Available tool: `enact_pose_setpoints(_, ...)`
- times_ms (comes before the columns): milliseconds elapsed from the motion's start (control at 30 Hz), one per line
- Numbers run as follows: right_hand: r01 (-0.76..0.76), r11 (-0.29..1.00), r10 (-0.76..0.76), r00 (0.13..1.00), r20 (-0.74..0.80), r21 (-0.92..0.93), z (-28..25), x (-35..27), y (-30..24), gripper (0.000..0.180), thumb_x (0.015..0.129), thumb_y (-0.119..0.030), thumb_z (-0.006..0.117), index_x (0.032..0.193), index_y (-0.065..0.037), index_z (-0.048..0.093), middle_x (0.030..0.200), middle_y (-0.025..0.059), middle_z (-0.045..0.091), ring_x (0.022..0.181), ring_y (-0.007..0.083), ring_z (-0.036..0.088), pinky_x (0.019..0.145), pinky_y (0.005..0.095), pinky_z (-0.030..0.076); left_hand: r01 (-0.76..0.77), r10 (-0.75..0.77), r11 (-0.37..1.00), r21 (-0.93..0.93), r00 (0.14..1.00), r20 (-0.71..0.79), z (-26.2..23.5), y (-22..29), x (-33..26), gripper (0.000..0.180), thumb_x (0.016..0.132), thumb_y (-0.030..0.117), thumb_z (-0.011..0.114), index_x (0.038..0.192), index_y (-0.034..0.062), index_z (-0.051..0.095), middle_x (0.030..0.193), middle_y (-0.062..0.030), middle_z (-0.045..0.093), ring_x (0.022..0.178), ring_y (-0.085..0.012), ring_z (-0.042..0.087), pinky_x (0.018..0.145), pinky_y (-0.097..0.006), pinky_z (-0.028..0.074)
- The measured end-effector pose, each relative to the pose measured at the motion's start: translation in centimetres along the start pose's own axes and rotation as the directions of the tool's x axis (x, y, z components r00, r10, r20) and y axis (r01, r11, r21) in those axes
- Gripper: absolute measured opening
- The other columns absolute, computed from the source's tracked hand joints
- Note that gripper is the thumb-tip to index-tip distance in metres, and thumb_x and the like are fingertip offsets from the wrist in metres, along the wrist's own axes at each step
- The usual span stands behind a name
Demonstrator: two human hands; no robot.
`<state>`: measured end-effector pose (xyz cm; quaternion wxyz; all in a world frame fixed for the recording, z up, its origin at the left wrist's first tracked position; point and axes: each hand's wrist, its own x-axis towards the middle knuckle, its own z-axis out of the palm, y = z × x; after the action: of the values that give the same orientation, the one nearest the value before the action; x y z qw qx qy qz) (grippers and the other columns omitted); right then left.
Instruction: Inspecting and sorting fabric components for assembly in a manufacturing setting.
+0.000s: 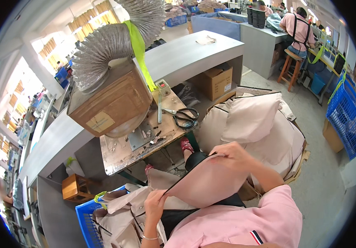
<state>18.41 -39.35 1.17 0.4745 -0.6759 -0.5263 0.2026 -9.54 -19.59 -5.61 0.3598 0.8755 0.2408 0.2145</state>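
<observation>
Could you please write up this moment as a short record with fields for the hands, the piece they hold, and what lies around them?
left hand: pinches the lower edge of the beige fabric piece
right hand: grips the piece's upper edge
fabric piece: beige, dark trim along one edge, held over the lap
stack of beige pieces: to the right, ahead of the person
blue basket: lower left, holds more beige pieces
workbench: ahead
scissors: black-handled, on the workbench

Worn wooden tabletop (122,159) under my view.
I note black-handled scissors (184,117) at its right edge, a grey metal plate (138,138) mid-surface, a green-handled tool (160,108) upright beside them, and small scraps scattered about.
</observation>
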Motion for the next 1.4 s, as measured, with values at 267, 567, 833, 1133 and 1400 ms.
enact_pose_setpoints(267, -0.048, 0.911, -0.065, 0.964, -0.256, -0.410, -2.0, -3.1, -2.2, 0.025, 0.088, -0.023, 0.074, 0.105, -0.006, 0.067, 0.097, 0.0133, 0.067, 0.087, 0.0285, 0.063, 0.077, 0.0380, 0.049, 0.121, -0.136, 0.976, -0.180, 0.988, -0.071, 2.5, -0.6, -3.1, 0.016, 0.093, 0.006, 0.065, 0.107, 0.0031, 0.071, 0.101, -0.0121, 0.073, 0.090, -0.0239, 0.069, 0.084, -0.032, 0.052)
enact_pose_setpoints(567, 0.390, 0.873, -0.360, 0.920, 0.152, -0.292, 4.2, -0.2, -1.6, 0.036, 0.084, -0.030, 0.075, 0.114, -0.011, 0.069, 0.111, 0.0106, 0.070, 0.105, 0.0318, 0.062, 0.091, 0.0432, 0.048, -0.115, 0.186, 0.959, -0.257, 0.943, 0.275, 2.8, 5.6, 1.5, 0.018, 0.093, 0.010, 0.067, 0.107, -0.0003, 0.070, 0.092, -0.0129, 0.073, 0.079, -0.0159, 0.067, 0.075, -0.028, 0.052)
enact_pose_setpoints(833, 0.332, 0.880, -0.328, 0.942, 0.073, -0.340, 6.9, 6.5, -0.2, 0.014, 0.083, -0.025, 0.075, 0.085, -0.011, 0.073, 0.079, 0.0051, 0.068, 0.075, 0.0265, 0.063, 0.074, 0.0372, 0.047, 0.245, -0.167, 0.885, -0.396, 0.961, 0.221, 0.4, 4.1, 4.7, 0.032, 0.084, 0.014, 0.076, 0.109, -0.0023, 0.068, 0.095, -0.0019, 0.069, 0.088, -0.0064, 0.059, 0.080, -0.024, 0.050)
enact_pose_setpoints(1133, 0.204, 0.956, -0.183, 0.976, 0.114, -0.209, 8.4, 13.5, -0.6, 0.020, 0.082, -0.026, 0.077, 0.086, -0.006, 0.073, 0.087, 0.0085, 0.071, 0.082, 0.0310, 0.067, 0.073, 0.0394, 0.050, 0.165, -0.096, 0.916, -0.366, 0.975, 0.200, -4.9, -0.6, 10.5, 0.028, 0.086, 0.016, 0.074, 0.107, -0.0017, 0.072, 0.087, -0.0048, 0.073, 0.079, -0.0063, 0.059, 0.072, -0.025, 0.050)
enact_pose_setpoints(1400, 0.276, 0.885, -0.285, 0.958, 0.033, -0.374, 9.8, 20.7, 1.1, 0.020, 0.087, -0.024, 0.072, 0.098, -0.008, 0.074, 0.085, 0.0084, 0.067, 0.082, 0.0284, 0.059, 0.079, 0.0384, 0.045, 0.210, -0.139, 0.901, -0.380, 0.968, 0.207, -7.9, -4.2, 18.5, 0.018, 0.084, 0.011, 0.075, 0.097, -0.0018, 0.076, 0.076, 0.0038, 0.066, 0.071, -0.0029, 0.054, 0.063, -0.023, 0.047)
